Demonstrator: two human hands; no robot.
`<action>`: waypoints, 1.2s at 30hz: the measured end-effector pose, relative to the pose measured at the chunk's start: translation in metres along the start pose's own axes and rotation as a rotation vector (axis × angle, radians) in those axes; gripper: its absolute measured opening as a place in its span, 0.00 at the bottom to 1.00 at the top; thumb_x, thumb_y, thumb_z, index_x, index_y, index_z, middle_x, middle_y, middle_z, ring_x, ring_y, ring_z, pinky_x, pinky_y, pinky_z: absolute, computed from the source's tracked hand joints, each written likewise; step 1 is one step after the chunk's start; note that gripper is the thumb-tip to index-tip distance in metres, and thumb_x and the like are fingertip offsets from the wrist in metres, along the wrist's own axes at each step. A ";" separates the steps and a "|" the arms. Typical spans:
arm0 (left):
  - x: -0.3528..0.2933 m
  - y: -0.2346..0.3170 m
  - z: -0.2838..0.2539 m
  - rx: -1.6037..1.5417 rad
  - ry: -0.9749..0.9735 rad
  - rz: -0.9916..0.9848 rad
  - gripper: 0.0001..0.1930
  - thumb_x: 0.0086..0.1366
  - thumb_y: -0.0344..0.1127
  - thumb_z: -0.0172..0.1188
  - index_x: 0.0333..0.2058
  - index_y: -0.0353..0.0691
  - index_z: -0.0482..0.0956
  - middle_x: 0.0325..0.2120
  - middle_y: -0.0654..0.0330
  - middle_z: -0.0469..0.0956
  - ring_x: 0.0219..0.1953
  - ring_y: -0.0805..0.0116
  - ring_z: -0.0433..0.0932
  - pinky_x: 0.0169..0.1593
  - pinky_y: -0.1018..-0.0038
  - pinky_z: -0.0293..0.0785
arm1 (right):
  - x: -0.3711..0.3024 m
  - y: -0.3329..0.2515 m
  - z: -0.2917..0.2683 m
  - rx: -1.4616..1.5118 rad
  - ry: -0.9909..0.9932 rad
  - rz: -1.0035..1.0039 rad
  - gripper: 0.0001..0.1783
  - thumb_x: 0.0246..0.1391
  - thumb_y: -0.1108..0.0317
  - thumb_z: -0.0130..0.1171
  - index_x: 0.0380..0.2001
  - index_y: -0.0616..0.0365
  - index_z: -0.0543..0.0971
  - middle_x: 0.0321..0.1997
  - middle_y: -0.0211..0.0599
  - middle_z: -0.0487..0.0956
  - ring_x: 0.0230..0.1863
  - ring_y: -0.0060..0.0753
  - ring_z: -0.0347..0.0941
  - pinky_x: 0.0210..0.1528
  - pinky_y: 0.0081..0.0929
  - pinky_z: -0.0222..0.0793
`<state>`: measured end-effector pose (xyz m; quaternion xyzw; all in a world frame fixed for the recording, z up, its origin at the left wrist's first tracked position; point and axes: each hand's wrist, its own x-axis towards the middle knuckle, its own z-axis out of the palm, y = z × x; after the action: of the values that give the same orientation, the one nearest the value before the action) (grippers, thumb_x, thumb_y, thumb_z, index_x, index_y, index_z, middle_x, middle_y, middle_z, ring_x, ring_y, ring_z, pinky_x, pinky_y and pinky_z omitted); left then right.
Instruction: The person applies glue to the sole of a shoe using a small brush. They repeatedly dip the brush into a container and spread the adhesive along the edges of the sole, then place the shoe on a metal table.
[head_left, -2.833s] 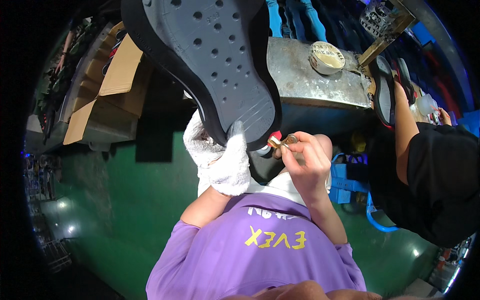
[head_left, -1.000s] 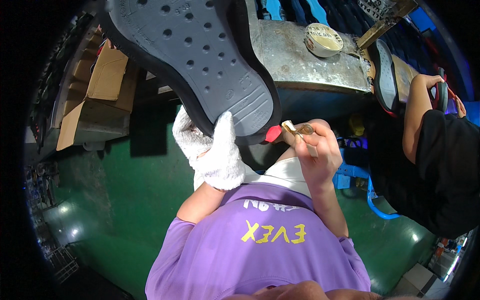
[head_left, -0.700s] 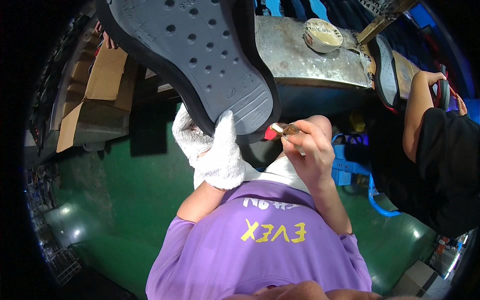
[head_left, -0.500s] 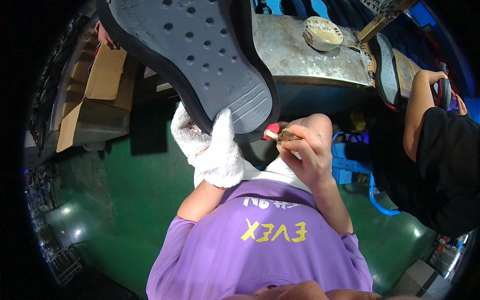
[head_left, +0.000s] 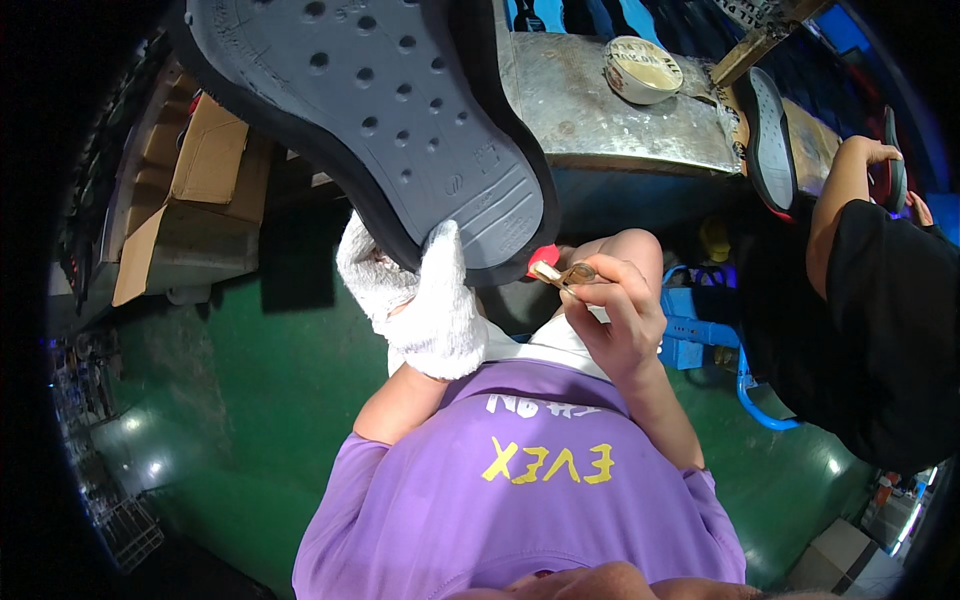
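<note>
My left hand [head_left: 425, 300], in a white cotton glove, grips the heel end of a large grey shoe sole [head_left: 380, 120] with round holes and a black rim, held up close to the camera. My bare right hand [head_left: 615, 305] pinches a small brush [head_left: 558, 272] with a brass ferrule and a red tip, its tip touching the sole's rim at the heel. Below both hands is my purple shirt.
A worn metal workbench [head_left: 620, 110] carries a round tin of glue [head_left: 642, 68]. To the right a person in black [head_left: 880, 300] handles another shoe sole [head_left: 768, 140]. A blue stool frame [head_left: 720, 340], cardboard boxes [head_left: 190, 210] at left, and green floor [head_left: 250, 400].
The sole has shifted slightly left and closer to the camera. My right hand has brought the brush from beside the sole onto its heel rim.
</note>
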<state>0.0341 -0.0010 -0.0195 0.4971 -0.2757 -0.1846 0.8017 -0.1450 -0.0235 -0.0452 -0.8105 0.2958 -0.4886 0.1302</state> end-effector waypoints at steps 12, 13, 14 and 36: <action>0.001 -0.006 -0.001 -0.005 0.009 0.040 0.34 0.56 0.20 0.69 0.59 0.39 0.63 0.54 0.55 0.69 0.56 0.67 0.72 0.61 0.68 0.68 | -0.005 0.013 -0.004 -0.166 0.164 -0.008 0.15 0.44 0.79 0.72 0.34 0.60 0.76 0.44 0.45 0.78 0.35 0.39 0.80 0.34 0.27 0.79; 0.001 -0.006 -0.001 -0.007 0.004 0.039 0.34 0.56 0.20 0.69 0.59 0.39 0.63 0.55 0.55 0.69 0.56 0.67 0.72 0.61 0.68 0.68 | -0.004 0.011 -0.004 -0.141 0.161 -0.019 0.15 0.44 0.79 0.71 0.34 0.60 0.76 0.44 0.45 0.78 0.35 0.38 0.80 0.34 0.26 0.79; 0.001 -0.006 -0.001 -0.010 -0.002 0.038 0.34 0.56 0.20 0.69 0.59 0.39 0.63 0.55 0.55 0.69 0.56 0.66 0.72 0.61 0.68 0.68 | -0.003 0.010 -0.004 -0.115 0.158 -0.030 0.15 0.44 0.79 0.71 0.34 0.59 0.76 0.44 0.44 0.78 0.35 0.37 0.80 0.34 0.26 0.79; -0.001 0.002 0.003 -0.080 0.026 -0.024 0.32 0.56 0.18 0.67 0.58 0.40 0.64 0.53 0.55 0.71 0.54 0.67 0.73 0.60 0.69 0.70 | -0.006 0.008 0.002 -0.163 0.129 -0.050 0.13 0.46 0.78 0.71 0.34 0.61 0.78 0.45 0.44 0.77 0.34 0.41 0.79 0.35 0.31 0.77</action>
<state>0.0315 -0.0012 -0.0174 0.4700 -0.2518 -0.1987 0.8223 -0.1479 -0.0259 -0.0549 -0.7924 0.3221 -0.5171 0.0325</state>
